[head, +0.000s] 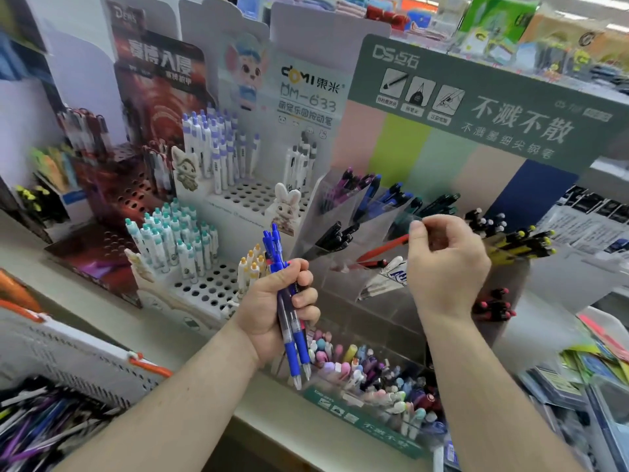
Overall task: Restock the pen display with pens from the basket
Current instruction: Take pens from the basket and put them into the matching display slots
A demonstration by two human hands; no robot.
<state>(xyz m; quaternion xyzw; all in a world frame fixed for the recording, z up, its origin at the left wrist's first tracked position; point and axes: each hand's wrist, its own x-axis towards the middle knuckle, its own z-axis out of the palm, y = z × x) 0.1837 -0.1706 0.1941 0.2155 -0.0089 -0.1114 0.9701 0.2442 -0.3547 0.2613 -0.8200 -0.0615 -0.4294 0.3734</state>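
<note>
While the left hand (275, 301) clamps a loose bundle of blue pens (287, 311) upright, the right hand (446, 264), fingers curled, pinches the rim of a clear display pocket (384, 223). Basket (64, 366) sits below-left of the grip. A slackened fist could drop pens into the pastel bin (374, 379) directly beneath.

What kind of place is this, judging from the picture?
Most likely a stationery shop: branded cardboard pen displays with pens standing in holes, clear angled compartments sorted by colour, and a basket of loose pens for restocking.
</note>
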